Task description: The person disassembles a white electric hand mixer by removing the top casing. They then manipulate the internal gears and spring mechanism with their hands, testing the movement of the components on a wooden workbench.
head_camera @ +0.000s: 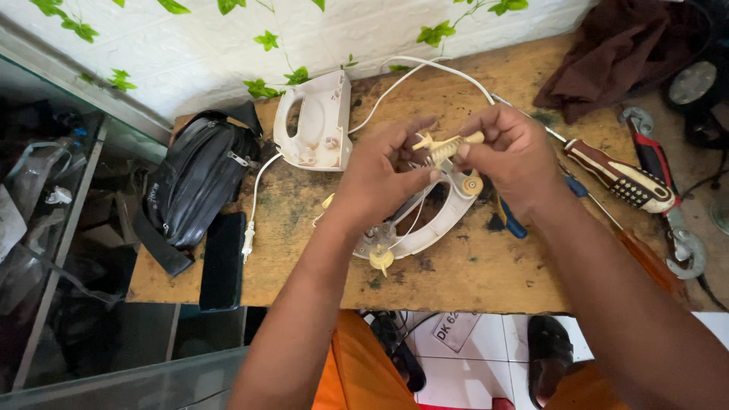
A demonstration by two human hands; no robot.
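Both forearms reach up from the lower edge over the worn wooden table (471, 281). Left hand (380, 178) and right hand (512, 152) meet above it, each grip pinched on one end of a small cream plastic gear shaft (448, 146). Beneath them lies an open white appliance shell (437, 220); its other half (315, 125) rests farther back. Just right lies a striped-handled screwdriver (619, 176).

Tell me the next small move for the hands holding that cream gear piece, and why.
Probably lower the cream gear piece, pinched between left hand and right hand, toward the open white housing half directly beneath, since a similar gear already sits at its lower end.
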